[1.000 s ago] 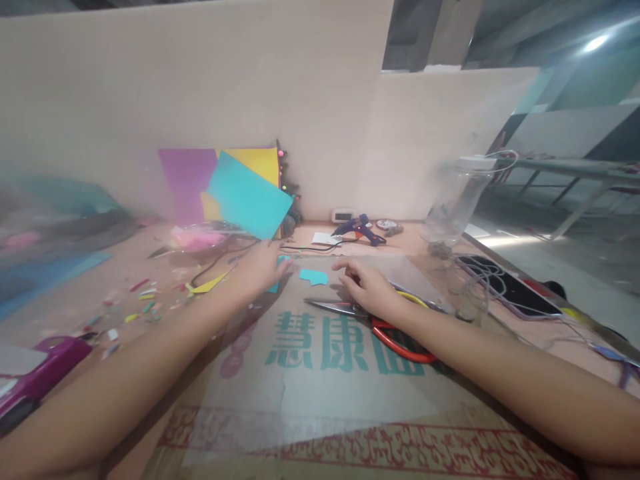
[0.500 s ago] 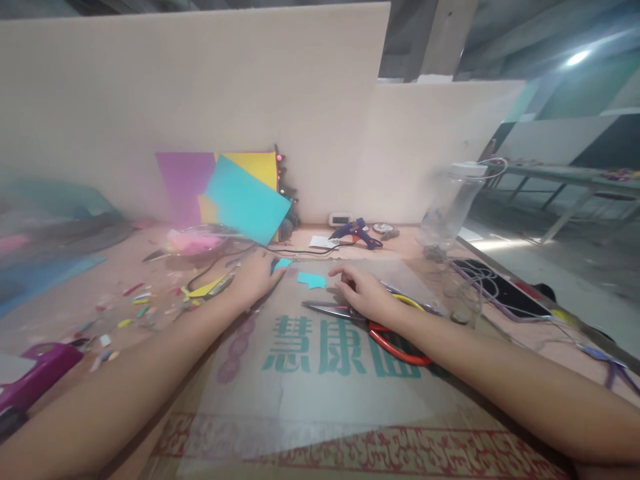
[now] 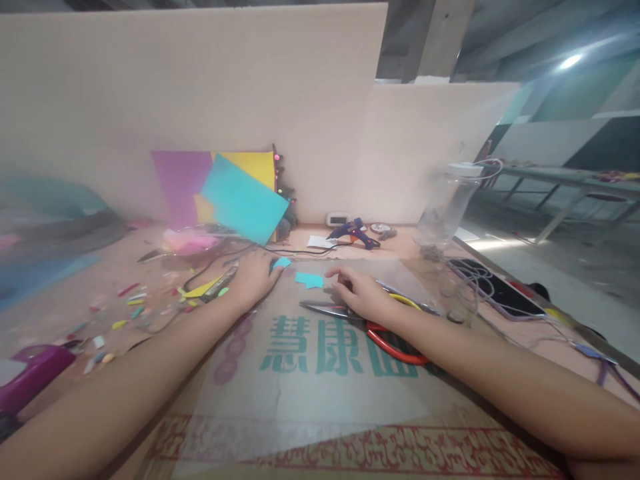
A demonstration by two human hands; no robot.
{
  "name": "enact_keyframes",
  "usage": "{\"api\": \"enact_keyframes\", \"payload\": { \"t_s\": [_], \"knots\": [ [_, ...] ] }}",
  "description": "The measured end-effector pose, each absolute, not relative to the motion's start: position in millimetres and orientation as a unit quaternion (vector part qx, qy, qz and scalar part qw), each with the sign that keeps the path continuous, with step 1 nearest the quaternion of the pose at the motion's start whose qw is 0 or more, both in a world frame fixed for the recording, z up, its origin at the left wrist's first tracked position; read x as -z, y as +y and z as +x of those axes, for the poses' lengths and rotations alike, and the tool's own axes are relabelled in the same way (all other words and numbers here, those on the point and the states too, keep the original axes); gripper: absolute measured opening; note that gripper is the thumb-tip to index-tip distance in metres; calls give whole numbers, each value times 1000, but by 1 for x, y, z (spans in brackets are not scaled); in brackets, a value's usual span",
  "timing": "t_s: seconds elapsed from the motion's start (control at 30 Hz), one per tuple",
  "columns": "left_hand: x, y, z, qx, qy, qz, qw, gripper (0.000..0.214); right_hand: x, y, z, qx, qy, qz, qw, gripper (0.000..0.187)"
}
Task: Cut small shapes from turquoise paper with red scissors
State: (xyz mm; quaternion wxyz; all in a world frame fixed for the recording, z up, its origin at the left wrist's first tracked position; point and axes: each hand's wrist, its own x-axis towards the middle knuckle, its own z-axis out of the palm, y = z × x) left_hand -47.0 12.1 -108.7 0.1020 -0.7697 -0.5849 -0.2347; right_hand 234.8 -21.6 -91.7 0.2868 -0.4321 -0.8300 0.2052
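My left hand (image 3: 255,277) lies on the far left edge of a flat cardboard sheet (image 3: 320,380), its fingers curled around a small teal paper scrap (image 3: 281,263). A second teal paper piece (image 3: 309,279) lies on the cardboard between my hands. My right hand (image 3: 357,292) rests just right of that piece, fingers bent and slightly apart, holding nothing. Under its wrist lie red-handled scissors (image 3: 385,333), blades pointing left.
Purple, yellow and teal sheets (image 3: 235,200) lean on the back wall. A blue glue gun (image 3: 353,232) lies behind the cardboard. A clear bottle (image 3: 445,213) and a phone (image 3: 495,287) with cables are at right. Paper scraps (image 3: 130,300) and a purple object (image 3: 30,373) are at left.
Both hands stay in nearly the same place on the cardboard. The view has shifted slightly. The left hand's fingers have drawn in a little around the small teal scrap.
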Motion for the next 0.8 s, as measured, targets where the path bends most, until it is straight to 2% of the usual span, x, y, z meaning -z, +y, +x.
{"api": "enact_keyframes", "payload": {
  "t_s": [0.3, 0.4, 0.5, 0.63, 0.8],
  "knots": [
    [106, 10, -48, 276, -577, -764, 90, 31, 90, -23, 237, -219, -832, -433, 270, 26],
    [97, -1, -39, 329, -559, -756, 83, 30, 92, -22, 236, -239, -823, -423, 295, 23],
    [87, -23, -14, 424, -518, -743, -6, 26, 92, -21, 235, -271, -802, -405, 347, 21],
    [83, -51, 26, 460, -470, -721, -218, 25, 88, -22, 236, -302, -771, -389, 404, 21],
    [94, -52, 35, 454, -437, -720, -291, 30, 85, -24, 237, -284, -779, -372, 418, 22]
  ]
}}
